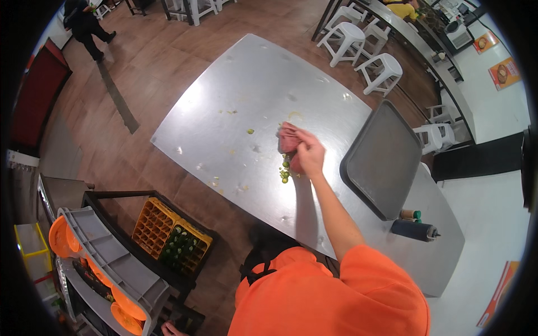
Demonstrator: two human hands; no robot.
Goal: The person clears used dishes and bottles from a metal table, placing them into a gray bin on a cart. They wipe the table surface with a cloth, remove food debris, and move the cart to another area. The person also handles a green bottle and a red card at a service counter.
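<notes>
My right hand [312, 153] grips a folded pinkish-red cloth [289, 140] on the stainless steel table [235, 84]. Just left of the cloth is a small pile of cut green citrus pieces [285, 164], small limes by their look. One more green piece [250, 131] lies apart, farther left, and yellowish crumbs are scattered over the metal. Only the fingers of my left hand [171, 329] show at the bottom edge, beside the grey plastic tub [111, 248]. Whether they hold anything is hidden.
A large grey tray [380, 164] occupies the table's right side, near a dark squeeze bottle [412, 230] and a green-capped shaker [410, 214]. Orange plates [126, 304] sit in the tub. Beyond are a yellow bottle crate [185, 245], white stools [380, 71] and a walking person [86, 29].
</notes>
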